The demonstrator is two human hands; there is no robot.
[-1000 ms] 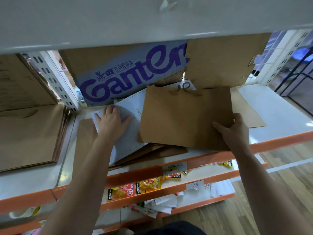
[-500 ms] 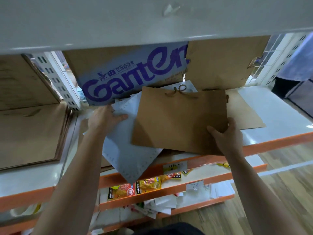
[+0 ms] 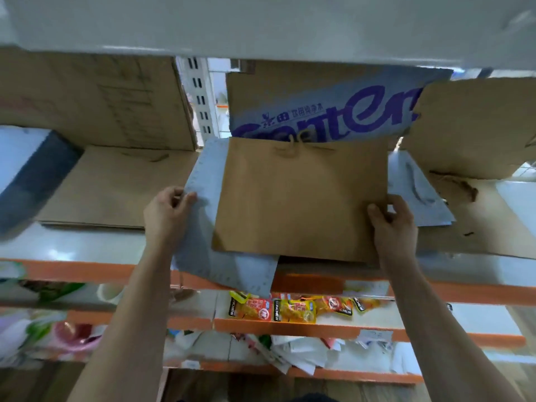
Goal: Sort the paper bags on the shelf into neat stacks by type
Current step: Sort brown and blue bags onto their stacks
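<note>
Brown paper bag [image 3: 301, 198]: flat, twine handles at its far edge next to the printed carton [image 3: 319, 111], lying on top of a white paper bag [image 3: 203, 233] on the shelf [image 3: 72, 269]. White paper bag: sticks out from under the brown one to the left and front, its near corner hanging over the orange shelf edge. Left hand [image 3: 166, 210]: pinches the white bag's left edge, thumb on top, fingers curled beneath. Right hand [image 3: 391, 221]: grips the brown bag's right edge near the front corner, thumb on the upper face. Stack of brown bags [image 3: 110, 187]: lies flat to the left, beside the white bag, in front of a plain cardboard box [image 3: 87, 97]. Second white bag [image 3: 414, 192]: lies to the right, partly under the brown bag — its handle is visible. Further brown bags [image 3: 478, 227]: lie right of that, crumpled at one spot. Snack packets [image 3: 290, 309]: red and yellow, in a row on the shelf below — just under the overhanging white corner.
</note>
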